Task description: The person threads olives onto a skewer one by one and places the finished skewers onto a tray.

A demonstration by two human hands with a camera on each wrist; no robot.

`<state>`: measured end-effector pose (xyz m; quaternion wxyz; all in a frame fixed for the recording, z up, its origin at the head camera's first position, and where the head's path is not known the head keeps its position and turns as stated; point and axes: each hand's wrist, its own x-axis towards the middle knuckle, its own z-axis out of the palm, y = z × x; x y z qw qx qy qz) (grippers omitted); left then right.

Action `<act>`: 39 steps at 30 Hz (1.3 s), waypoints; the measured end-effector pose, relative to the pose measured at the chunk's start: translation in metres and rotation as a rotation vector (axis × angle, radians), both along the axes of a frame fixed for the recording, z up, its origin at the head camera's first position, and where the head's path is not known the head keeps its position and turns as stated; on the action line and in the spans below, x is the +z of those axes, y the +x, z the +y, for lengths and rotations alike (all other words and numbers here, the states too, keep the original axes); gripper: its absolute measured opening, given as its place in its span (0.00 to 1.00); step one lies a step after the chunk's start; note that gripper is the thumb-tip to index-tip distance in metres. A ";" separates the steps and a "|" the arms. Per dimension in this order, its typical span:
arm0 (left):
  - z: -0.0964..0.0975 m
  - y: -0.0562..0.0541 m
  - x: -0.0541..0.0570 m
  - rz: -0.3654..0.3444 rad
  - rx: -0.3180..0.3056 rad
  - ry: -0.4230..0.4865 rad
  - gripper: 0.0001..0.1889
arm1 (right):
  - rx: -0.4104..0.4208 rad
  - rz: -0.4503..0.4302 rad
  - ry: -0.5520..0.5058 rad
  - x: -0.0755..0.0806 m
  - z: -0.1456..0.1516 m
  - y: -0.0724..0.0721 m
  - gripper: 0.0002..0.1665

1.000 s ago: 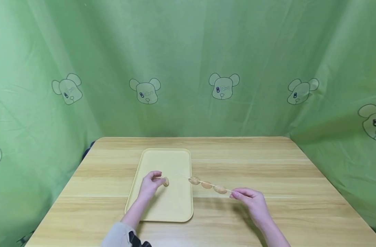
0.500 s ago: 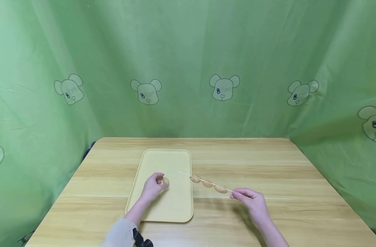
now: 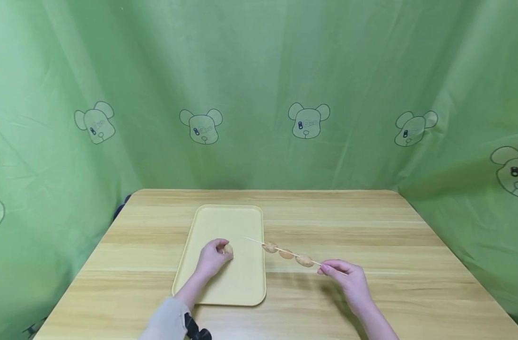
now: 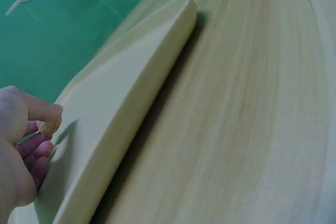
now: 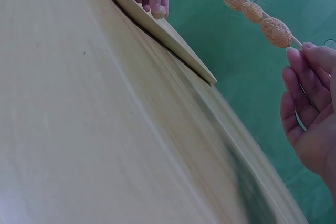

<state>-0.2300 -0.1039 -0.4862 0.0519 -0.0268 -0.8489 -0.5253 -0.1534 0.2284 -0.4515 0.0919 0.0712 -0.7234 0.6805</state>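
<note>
My left hand [image 3: 211, 259] pinches a small brown wrinkled ball [image 3: 228, 250] between thumb and fingers, low over the pale yellow tray [image 3: 242, 289]. In the left wrist view, that ball [image 4: 50, 126] shows beneath the index fingertip, partly covered by the fingers. To the right, my right hand [image 3: 348, 279] holds a thin wooden skewer [image 3: 252, 240] near its lower end, between thumb and fingertips. Three brown wrinkled balls [image 5: 275, 31] are threaded on it. The skewer is raised and slants up to the left, its bare pointed tip over the tray's right side.
The tray lies flat on the left half of a wood-grain table [image 3: 369, 226]. A green curtain [image 3: 259, 156] printed with bear heads hangs behind the table and along both sides. Dark straps [image 3: 197, 328] show at my left wrist by a light sleeve [image 3: 165, 321].
My left hand has drawn its fingers in around the ball and shifted slightly nearer to me and rightward. The right hand and skewer have barely moved.
</note>
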 end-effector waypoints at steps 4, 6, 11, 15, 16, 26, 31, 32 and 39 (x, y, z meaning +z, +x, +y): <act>-0.003 0.005 0.004 -0.035 -0.014 0.095 0.22 | 0.003 -0.004 0.013 -0.001 0.000 -0.002 0.06; -0.004 0.009 0.009 -0.035 -0.032 0.139 0.22 | 0.006 -0.003 0.020 -0.001 0.001 -0.002 0.06; 0.000 0.018 0.024 0.025 -0.075 0.194 0.23 | 0.006 -0.008 0.029 -0.002 0.003 -0.004 0.06; 0.005 0.025 0.035 0.071 -0.103 0.241 0.22 | 0.000 -0.015 0.030 -0.001 0.006 -0.004 0.05; 0.006 0.027 0.037 0.078 -0.109 0.256 0.22 | 0.003 -0.011 0.029 -0.001 0.006 -0.004 0.05; 0.012 0.039 0.045 0.113 -0.168 0.327 0.22 | 0.016 -0.004 0.023 0.002 0.013 -0.001 0.05; 0.013 0.042 0.047 0.122 -0.201 0.298 0.22 | 0.018 -0.024 0.044 0.002 0.014 0.001 0.07; 0.013 0.043 0.046 0.119 -0.204 0.290 0.22 | 0.019 -0.026 0.050 0.002 0.014 0.001 0.06; 0.013 0.045 0.047 0.082 -0.215 0.257 0.22 | 0.048 -0.004 0.063 0.000 0.015 0.004 0.05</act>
